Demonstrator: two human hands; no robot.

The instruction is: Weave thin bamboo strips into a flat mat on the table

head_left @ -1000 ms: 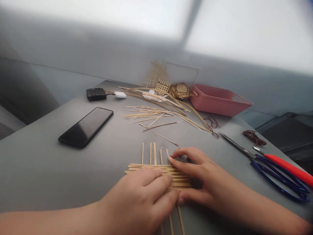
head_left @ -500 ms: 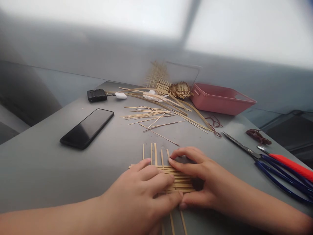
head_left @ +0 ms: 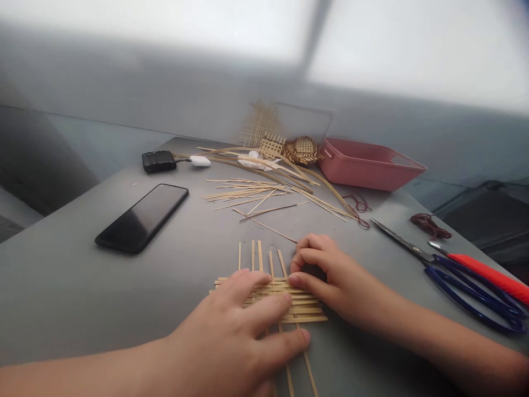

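1. The left hand (head_left: 248, 325) is laid over the woven mat (head_left: 308, 310) of bamboo-like strips, fingers spread and not closed; the mat appears to be pressed rather than gripped.
2. The right hand (head_left: 330, 270) is curled at the mat's far right corner, thumb and forefinger close together; whether a strip is pinched there cannot be told.
3. If the strips are being evened up, as it seems, steady pressure should be given by the left hand so that the weave is not skewed.
4. Strips are best nudged near their crossings, in small pushes, as thin ends could be bent.
5. The mat is set on the gray tabletop (head_left: 198, 309), beneath and between the hands. Its pale yellow crosswise strips are packed nearly parallel, with narrow gaps and uneven ends.
6. Five lengthwise strips (head_left: 260, 256) are left protruding at the far side, unequal in reach, the rightmost tilted.
7. Beyond, loose thin splints (head_left: 243, 190) are strewn; blue-handled scissors (head_left: 467, 292) are placed at right.
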